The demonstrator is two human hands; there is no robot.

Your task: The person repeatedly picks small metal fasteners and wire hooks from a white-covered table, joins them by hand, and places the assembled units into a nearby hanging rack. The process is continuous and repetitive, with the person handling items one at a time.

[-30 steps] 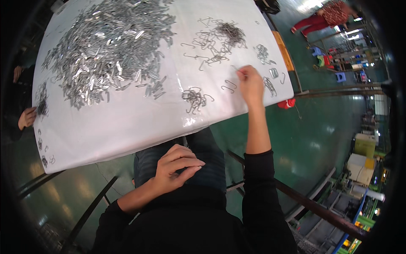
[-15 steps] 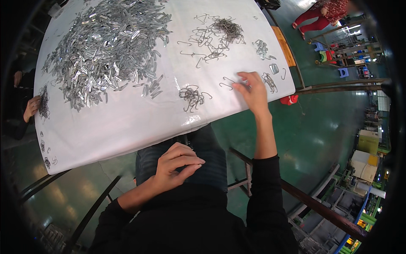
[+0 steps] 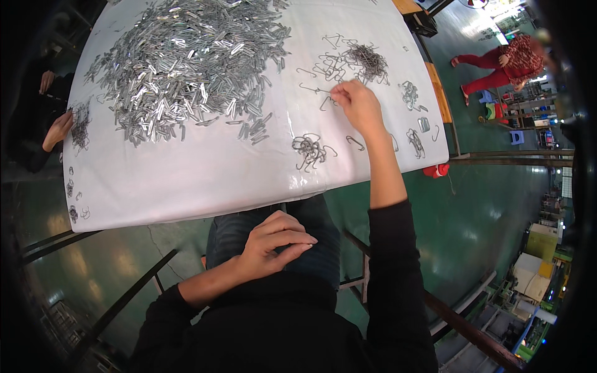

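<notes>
My right hand [image 3: 360,107] reaches over the white-covered table, thumb and fingers pinched on the end of a thin wire hook [image 3: 316,89] at the near edge of a loose heap of wire hooks [image 3: 367,61]. Just below that hand lies a single hook [image 3: 355,143], and to its left is a small tangled cluster of hooks [image 3: 309,151]. My left hand [image 3: 273,244] stays over my lap, off the table. Its thumb and index fingertip press together; a tiny pale bit shows there, too small to name.
A large pile of shiny flat metal loops [image 3: 186,68] covers the table's left and middle. Small groups of metal pieces [image 3: 409,94] lie near the right edge. Another person's hand [image 3: 59,129] touches a dark wire heap [image 3: 81,126] at left. A person in red [image 3: 513,65] stands beyond.
My right hand has moved farther over the table, from beside the loose hooks to the heap, and its fingers have closed on a hook. My left hand keeps its pinch. The view has shifted slightly.
</notes>
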